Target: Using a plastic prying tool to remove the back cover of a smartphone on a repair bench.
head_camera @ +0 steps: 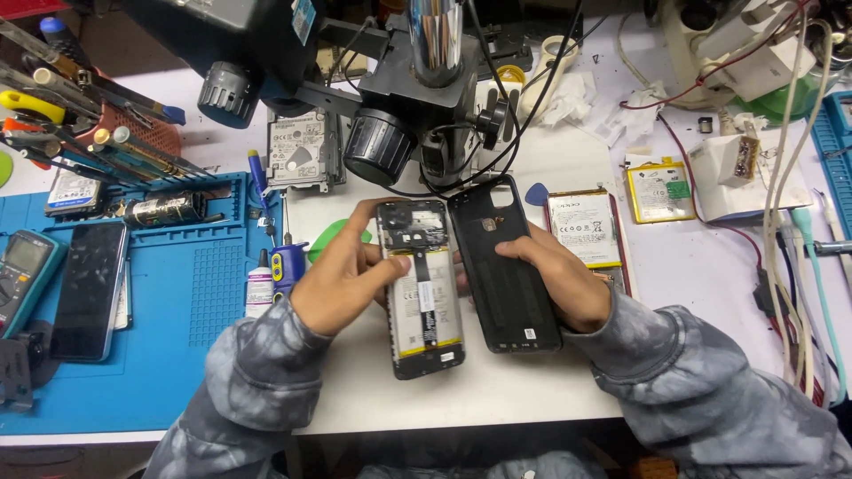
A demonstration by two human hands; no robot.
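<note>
I see the opened phone [422, 288] lying face down at the middle of the white bench [497, 390], its battery and a flat ribbon cable exposed. My left hand [342, 279] grips its left edge, thumb pressed onto the battery and fingers curled behind the frame. Just beside it, the black back cover [506, 270] lies inside up, edges nearly touching the phone. My right hand [559, 279] rests flat on the cover, fingers spread over its right side. 2 loose batteries [583, 226] lie to the right. A blue mat [191, 293] sits left, carrying a dark phone [87, 288]. The microscope [417, 98] stands behind.
</note>
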